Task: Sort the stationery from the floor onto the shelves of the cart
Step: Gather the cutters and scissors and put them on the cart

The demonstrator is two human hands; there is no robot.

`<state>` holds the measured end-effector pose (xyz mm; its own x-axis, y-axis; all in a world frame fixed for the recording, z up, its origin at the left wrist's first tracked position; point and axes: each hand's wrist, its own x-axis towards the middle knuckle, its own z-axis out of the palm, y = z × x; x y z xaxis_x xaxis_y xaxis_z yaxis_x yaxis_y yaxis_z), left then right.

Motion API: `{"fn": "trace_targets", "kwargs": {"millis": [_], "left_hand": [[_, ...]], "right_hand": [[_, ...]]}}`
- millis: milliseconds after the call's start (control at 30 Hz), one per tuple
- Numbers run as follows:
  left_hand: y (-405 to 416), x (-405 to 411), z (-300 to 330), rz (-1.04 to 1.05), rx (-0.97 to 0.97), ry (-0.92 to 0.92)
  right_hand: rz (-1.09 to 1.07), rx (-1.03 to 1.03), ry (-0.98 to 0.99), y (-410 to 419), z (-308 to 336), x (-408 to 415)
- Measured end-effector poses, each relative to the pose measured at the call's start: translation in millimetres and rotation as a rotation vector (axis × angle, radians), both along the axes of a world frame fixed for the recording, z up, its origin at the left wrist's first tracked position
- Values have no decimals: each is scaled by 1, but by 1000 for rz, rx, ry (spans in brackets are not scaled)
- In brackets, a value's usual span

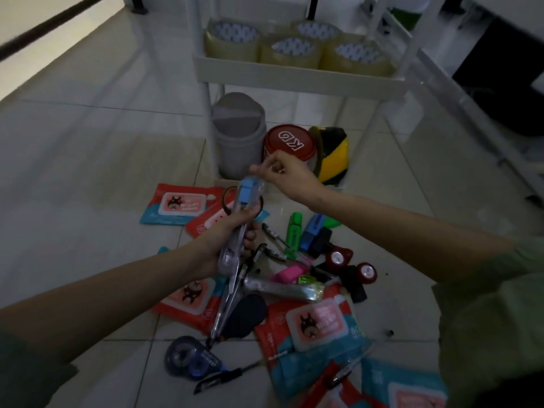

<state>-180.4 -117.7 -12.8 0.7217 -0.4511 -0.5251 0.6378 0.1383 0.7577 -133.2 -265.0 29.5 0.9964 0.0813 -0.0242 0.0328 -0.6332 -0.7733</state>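
My left hand (pixel 232 231) grips a bundle of stationery (pixel 240 228): a blue-topped item in clear wrap, scissors and pens that hang down toward the floor. My right hand (pixel 282 175) is raised just above the bundle's top, its fingertips pinched together; I cannot see whether they hold anything. On the floor lies a pile: green (pixel 294 234), blue (pixel 312 231) and pink (pixel 288 273) highlighters, pens, two red round stamps (pixel 337 259), a correction tape (pixel 188 359) and several red-and-teal packets (pixel 312 325). The white cart (pixel 294 75) stands behind, with rolls of clear tape (pixel 290 51) on its shelf.
Under the cart stand a small grey bin (pixel 238 134), a red-lidded tub (pixel 290 142) and a yellow-black tape roll (pixel 332 154). White furniture legs run along the right side. Pale tiled floor stretches to the left.
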Motion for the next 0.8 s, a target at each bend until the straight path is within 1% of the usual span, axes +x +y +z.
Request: {"fn": "trace_targets", "kwargs": {"millis": [67, 133, 167, 200, 267, 300, 367, 400, 467, 533, 600, 633, 667, 700, 733, 800], "left_hand": [[-1, -1, -4, 29, 43, -17], [1, -2, -11, 83, 56, -17], [2, -2, -14, 107, 47, -6], [4, -2, -17, 116, 29, 9], [6, -3, -21, 112, 4, 39], [6, -3, -22, 106, 2, 52], [4, -3, -23, 100, 5, 90], [2, -2, -23, 96, 21, 106], [-4, -2, -27, 69, 75, 109], [-11, -4, -31, 24, 115, 111], [-19, -7, -36, -41, 139, 120], [-23, -9, -39, -81, 150, 122], [-28, -12, -41, -122, 163, 123], [-32, -16, -44, -162, 177, 126], [-36, -20, -46, -203, 191, 133], [-43, -31, -51, -274, 227, 163]], "right_hand": [[-139, 2, 49, -18, -3, 5], [-150, -78, 214, -41, -6, 8], [-119, -134, 334, -52, -8, 7], [-82, -233, 455, -61, -13, 5], [23, -517, 630, -76, -26, -1], [90, -621, 698, -80, -30, -6], [178, -659, 778, -81, -37, -14], [196, -646, 756, -81, -38, -17], [226, -643, 626, -76, -33, -26], [275, -725, 420, -69, -23, -39], [358, -830, 167, -63, -6, -64], [413, -851, 54, -60, 1, -79], [476, -835, -14, -58, 7, -95], [547, -809, -22, -57, 10, -112], [614, -792, 16, -57, 9, -129], [754, -833, 179, -61, -10, -164]]}}
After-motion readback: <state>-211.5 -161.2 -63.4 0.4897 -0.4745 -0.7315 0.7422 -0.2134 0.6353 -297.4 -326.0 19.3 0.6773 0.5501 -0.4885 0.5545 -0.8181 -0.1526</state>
